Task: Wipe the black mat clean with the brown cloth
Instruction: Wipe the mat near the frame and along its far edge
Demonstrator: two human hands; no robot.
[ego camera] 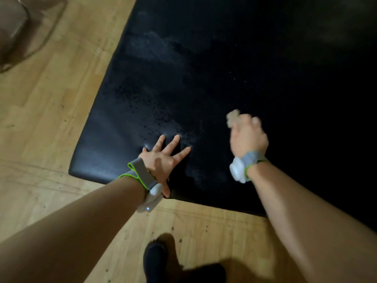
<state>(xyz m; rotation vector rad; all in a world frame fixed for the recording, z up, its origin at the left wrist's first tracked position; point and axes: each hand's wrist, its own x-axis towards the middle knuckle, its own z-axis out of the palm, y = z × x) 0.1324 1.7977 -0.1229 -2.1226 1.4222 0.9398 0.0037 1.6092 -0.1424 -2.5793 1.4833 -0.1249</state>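
Two bare forearms without sleeves, left hand and right hand each wearing a grey wrist strap edged in bright green, a white rounded device on each strap, the left one showing a small lit dot

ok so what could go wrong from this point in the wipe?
1. The brown cloth is bunched in the right hand, so little of it shows; each pass may cover only a narrow strip.
2. The left hand presses flat on the black mat near its corner, beside pale smudges; that patch could be skipped or reprinted.
3. Dark crumbs on the wooden floor by the mat's edge could get dragged back on.
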